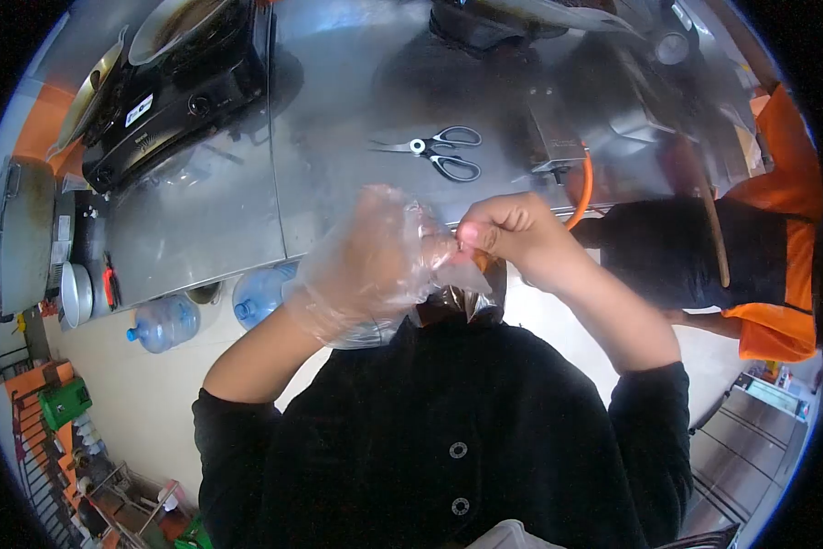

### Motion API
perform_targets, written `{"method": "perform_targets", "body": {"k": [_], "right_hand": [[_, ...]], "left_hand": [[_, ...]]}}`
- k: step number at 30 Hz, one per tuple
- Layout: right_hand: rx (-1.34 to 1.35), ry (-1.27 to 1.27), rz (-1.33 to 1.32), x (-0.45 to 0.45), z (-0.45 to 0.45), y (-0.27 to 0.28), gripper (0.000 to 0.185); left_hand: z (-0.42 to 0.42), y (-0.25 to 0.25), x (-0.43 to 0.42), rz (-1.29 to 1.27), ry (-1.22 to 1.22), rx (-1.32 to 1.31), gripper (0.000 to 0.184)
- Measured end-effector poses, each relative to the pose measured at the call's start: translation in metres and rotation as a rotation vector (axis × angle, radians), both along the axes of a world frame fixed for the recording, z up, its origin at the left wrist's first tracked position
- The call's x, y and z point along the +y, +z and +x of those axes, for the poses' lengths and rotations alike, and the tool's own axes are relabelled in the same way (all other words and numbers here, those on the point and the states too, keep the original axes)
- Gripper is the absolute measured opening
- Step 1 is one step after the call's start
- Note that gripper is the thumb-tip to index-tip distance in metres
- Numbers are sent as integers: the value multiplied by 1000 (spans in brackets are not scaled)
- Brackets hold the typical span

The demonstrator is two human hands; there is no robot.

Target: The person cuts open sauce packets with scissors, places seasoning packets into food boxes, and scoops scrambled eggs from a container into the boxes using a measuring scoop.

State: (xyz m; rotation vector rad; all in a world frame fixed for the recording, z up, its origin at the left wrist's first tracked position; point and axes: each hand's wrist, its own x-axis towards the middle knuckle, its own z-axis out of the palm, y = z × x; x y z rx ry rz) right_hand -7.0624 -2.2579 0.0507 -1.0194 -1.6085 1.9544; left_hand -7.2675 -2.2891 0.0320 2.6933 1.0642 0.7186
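Observation:
Loose clear plastic, like a disposable glove or bag, covers my left hand [375,252] down to the wrist. Its fingers are closed around the gathered top of a clear plastic bag [471,302] with dark brown contents, held in front of my chest. Right beside it, my bare right hand [516,233] pinches the top of that bag between thumb and fingers. Something small and pinkish shows at the pinch, too unclear to name. Black-handled scissors [439,153] lie slightly open on the steel counter [338,146], beyond my hands.
A black gas stove [182,101] with a pan stands at the left. An orange hose [583,188] runs from a metal burner box [558,137]. Blue water bottles [166,325] stand below the counter. Another person in orange and black [704,247] is at the right.

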Motion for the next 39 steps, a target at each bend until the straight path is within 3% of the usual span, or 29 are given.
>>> {"method": "perform_targets", "body": {"k": [2, 5, 8, 12, 14, 17, 19, 21, 23, 25, 29, 30, 33, 36, 37, 39], "right_hand": [[114, -95, -65, -4, 0, -8, 27], [7, 27, -34, -2, 13, 8, 20], [-220, 105, 127, -9, 19, 36, 20], [-334, 129, 294, -27, 29, 39, 17], [-297, 79, 145, -43, 41, 36, 21], [-266, -28, -116, -76, 56, 33, 27], [-255, -120, -204, -107, 70, 28, 24], [-292, -211, -242, -140, 87, 30, 22], [-372, -310, -237, -178, 103, 36, 18], [-464, -444, -191, -227, 113, 40, 15], [-735, -611, -82, -323, 153, 61, 12], [-671, -693, -18, -323, 185, 24, 11], [-528, -995, 29, -410, 238, 9, 10], [-289, -1180, -89, -482, 280, -1, 10], [-220, -1222, -115, -492, 296, 4, 10], [13, -1313, -146, -536, 322, -3, 10]], "left_hand": [[3, 1, -1, 244, 44, -54, 28], [2, 17, 8, 43, -61, -121, 32], [5, 41, 18, -851, -223, -248, 31], [16, 42, 32, -1078, -302, -153, 29], [28, 47, 38, -1155, -305, -1, 32], [51, 31, 36, -1088, -451, -15, 37], [72, 0, 23, -1102, -620, -160, 41], [109, -1, 16, -1164, -845, -61, 34], [156, 14, 12, -1229, -1125, 325, 20], [188, 9, -28, -1142, -1242, 296, 30], [271, 14, -116, -784, -1409, 149, 25], [302, -17, -115, -724, -1415, 79, 24], [374, -11, -186, -562, -1493, 318, 13], [429, -22, -250, -297, -1613, -180, 6], [447, -24, -258, -648, -1601, -135, 14], [484, -16, -299, -454, -1639, -292, 15]]}}
